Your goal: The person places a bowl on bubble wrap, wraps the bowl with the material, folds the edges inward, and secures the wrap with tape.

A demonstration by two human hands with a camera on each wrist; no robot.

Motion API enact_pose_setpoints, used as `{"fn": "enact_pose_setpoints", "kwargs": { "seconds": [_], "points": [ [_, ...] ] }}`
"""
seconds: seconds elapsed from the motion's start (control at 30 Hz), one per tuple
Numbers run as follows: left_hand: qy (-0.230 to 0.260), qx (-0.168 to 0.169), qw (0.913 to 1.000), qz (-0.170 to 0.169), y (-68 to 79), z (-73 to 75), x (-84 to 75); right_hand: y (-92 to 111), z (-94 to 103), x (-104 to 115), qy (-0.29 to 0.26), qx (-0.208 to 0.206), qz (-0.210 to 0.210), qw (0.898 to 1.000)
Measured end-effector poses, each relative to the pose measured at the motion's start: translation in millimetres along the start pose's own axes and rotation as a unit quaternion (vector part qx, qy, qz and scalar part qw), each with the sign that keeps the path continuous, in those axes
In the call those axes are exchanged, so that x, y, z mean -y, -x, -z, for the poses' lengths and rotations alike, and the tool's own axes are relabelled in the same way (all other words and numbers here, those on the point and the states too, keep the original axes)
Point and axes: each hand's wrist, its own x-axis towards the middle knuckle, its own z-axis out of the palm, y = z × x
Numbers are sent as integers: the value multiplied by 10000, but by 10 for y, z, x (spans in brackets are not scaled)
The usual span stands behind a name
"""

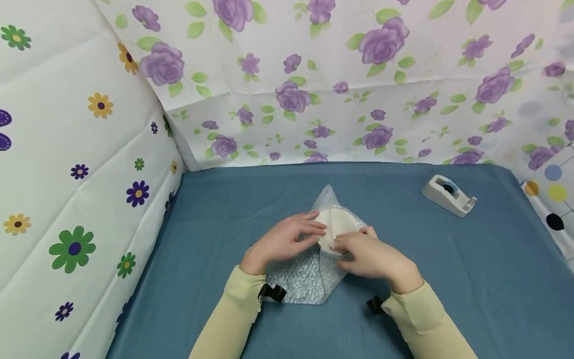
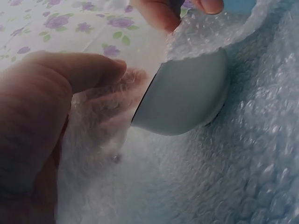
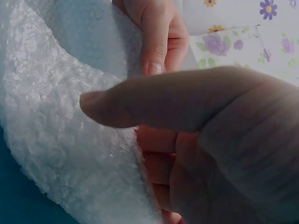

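A round white bowl (image 1: pixel 340 222) with a thin dark rim lies on a sheet of clear bubble wrap (image 1: pixel 298 271). In the left wrist view, the bowl (image 2: pixel 187 95) is tilted and a flap of wrap covers part of its rim. My left hand (image 1: pixel 289 237) is at the bowl's left side; its thumb is in front of the wrap, its fingers showing through from behind. At the bowl's near right side, my right hand (image 1: pixel 369 254) grips the wrap. The right wrist view shows its thumb above the bubble wrap (image 3: pixel 79 144) and its fingers below the edge.
A white tape dispenser (image 1: pixel 448 195) with a blue roll stands at the back right of the blue cloth-covered table (image 1: pixel 215 199). Flower-printed sheets (image 1: pixel 269 99) hang behind the table and along its left side.
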Motion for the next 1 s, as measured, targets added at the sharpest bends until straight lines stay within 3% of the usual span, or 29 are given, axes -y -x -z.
{"fn": "enact_pose_setpoints", "kwargs": {
  "seconds": [0.13,0.3,0.63,0.87,1.0],
  "points": [
    [-170,-14,9998,-64,-16,-31,-21,23,38,-30,-245,48,169,9995],
    [-300,-312,9991,-35,-20,-73,-53,41,65,-81,-542,52,259,9982],
    [-705,-549,9960,47,-58,-135,-74,34,104,-109,-514,-99,516,9973],
    [-1346,-747,9881,43,-111,-232,-107,15,107,-156,-690,-189,706,9949],
    [-1440,-759,9867,-13,-130,-249,-127,6,107,-176,-1027,-183,800,9913]
  ]
}}
